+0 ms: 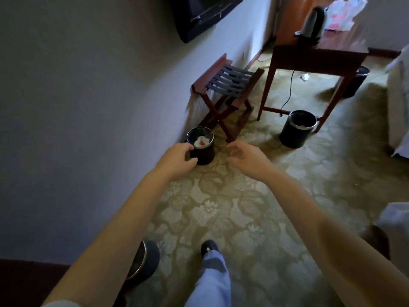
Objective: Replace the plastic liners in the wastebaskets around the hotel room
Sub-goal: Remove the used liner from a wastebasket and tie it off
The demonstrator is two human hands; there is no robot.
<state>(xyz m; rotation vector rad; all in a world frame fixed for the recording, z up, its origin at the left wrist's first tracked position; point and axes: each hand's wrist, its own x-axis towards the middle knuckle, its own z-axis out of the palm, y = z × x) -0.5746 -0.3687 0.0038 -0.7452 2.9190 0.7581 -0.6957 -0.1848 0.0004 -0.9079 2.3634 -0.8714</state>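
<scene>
I am at the start of one basket's turn: reaching for the wastebasket (203, 150) so I can empty it and fit a fresh liner. My left hand (177, 159) is curved into a C, fingertips at the basket's shiny rim and thumb low against its dark side. From this angle I cannot tell whether I have hold of it or am only in front of it. My right hand (245, 158) hangs near the basket's other side, apart from it, fingers loosely bent and holding nothing.

The basket stands on the patterned carpet (221, 207), just beyond my left fingers, close to the wall and beside the foot of the folding luggage rack (228, 85). It is a small round black bin with a metal rim. Crumpled white paper with a red spot (201, 142) lies inside. I see no plastic folded over the rim, so a liner, if there is one, is hidden.

Next, I judge, both hands need to close on the bin or its liner edge and lift the rubbish out without spilling it.

A second wastebasket (297, 129) waits well to the right of my right hand, by a leg of the wooden table (318, 54).
</scene>
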